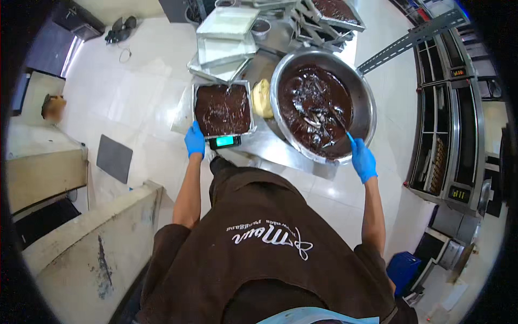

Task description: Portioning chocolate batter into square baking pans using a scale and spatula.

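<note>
My left hand (195,140), in a blue glove, grips the near left edge of a square metal baking tin (251,128). Dark brown batter (222,109) fills the tin, which rests over a digital scale (225,141) with a lit display. On the right, my gloved right hand (363,159) holds the blue handle of a spatula (349,137). Its lower end dips into glossy chocolate batter (315,101) and is partly hidden there. That batter lies in a large steel bowl (366,109) on the metal table (275,152). A pale yellow lump (262,99) sits between tin and bowl.
Paper-lined tins (226,44) are stacked behind the filled one. Beside them stands a small container (261,27). More tins, one holding batter (336,10), pile up at the back right. A perforated metal post (408,42) rises near the bowl; deck ovens (449,121) line the right.
</note>
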A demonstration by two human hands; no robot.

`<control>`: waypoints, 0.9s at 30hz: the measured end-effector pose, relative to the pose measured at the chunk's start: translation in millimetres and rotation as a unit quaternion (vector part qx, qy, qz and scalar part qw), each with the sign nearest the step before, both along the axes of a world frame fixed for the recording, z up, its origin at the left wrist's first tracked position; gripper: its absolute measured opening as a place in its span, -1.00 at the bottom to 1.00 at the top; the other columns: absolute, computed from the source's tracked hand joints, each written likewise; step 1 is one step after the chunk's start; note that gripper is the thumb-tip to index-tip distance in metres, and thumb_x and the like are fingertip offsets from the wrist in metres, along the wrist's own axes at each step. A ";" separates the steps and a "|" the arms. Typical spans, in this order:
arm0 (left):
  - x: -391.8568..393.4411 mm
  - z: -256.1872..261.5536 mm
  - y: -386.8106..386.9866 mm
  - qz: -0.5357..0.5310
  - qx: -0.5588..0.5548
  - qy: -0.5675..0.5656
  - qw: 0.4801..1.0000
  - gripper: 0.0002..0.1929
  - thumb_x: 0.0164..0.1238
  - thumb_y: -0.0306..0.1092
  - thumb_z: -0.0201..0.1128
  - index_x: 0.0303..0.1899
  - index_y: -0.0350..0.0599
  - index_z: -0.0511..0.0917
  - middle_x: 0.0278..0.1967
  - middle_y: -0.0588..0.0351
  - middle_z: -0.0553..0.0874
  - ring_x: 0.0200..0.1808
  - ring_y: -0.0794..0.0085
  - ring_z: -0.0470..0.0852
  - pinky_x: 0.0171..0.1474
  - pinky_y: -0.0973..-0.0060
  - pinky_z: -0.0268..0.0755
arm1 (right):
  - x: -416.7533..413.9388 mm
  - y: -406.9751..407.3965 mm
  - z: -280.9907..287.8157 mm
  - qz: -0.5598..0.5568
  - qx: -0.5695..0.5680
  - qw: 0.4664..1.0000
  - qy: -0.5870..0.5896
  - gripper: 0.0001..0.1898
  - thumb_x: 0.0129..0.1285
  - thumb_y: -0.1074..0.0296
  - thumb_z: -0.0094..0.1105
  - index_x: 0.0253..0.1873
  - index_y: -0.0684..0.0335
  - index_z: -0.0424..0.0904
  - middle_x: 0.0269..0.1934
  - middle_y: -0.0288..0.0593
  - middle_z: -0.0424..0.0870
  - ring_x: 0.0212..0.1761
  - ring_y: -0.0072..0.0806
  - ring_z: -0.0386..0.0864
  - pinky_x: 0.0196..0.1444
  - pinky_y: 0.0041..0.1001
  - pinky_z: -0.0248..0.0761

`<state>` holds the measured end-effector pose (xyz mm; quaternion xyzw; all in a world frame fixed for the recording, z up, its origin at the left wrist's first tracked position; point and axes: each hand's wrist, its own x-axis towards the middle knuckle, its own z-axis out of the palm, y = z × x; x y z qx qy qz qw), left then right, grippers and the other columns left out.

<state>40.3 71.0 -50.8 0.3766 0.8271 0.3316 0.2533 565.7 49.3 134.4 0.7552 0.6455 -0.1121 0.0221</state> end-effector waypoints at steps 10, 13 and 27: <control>10.3 45.8 -73.7 0.109 0.020 -0.214 0.971 -0.42 0.50 0.04 -0.10 -0.20 -0.48 0.54 -0.42 0.08 0.59 -0.43 0.42 0.46 -0.31 0.38 0.39 | -7.1 -0.4 -30.2 -0.064 0.046 0.979 0.186 -0.71 0.45 0.10 -0.17 -0.01 0.17 0.42 -0.29 0.23 0.60 -0.21 0.22 0.53 -0.28 0.00 0.35; 6.6 66.7 -84.7 0.083 0.084 -0.136 0.984 -0.48 0.54 -0.04 -0.13 -0.16 -0.47 0.54 -0.35 0.16 0.58 -0.34 0.49 0.44 -0.20 0.46 0.39 | -5.9 3.5 -37.8 -0.084 0.055 0.972 0.213 -0.70 0.46 0.14 -0.18 0.00 0.23 0.43 -0.30 0.22 0.58 -0.23 0.19 0.53 -0.27 -0.07 0.37; 144.7 229.4 305.3 -0.231 0.245 -0.204 0.919 -0.44 0.49 0.06 -0.12 -0.43 -0.31 0.52 -0.64 0.14 0.44 -0.57 0.48 0.38 -0.46 0.45 0.28 | -47.3 44.8 11.8 -0.168 0.136 0.942 0.256 -0.70 0.45 0.15 -0.17 0.06 0.20 0.44 -0.17 0.19 0.60 -0.15 0.17 0.54 -0.20 -0.02 0.38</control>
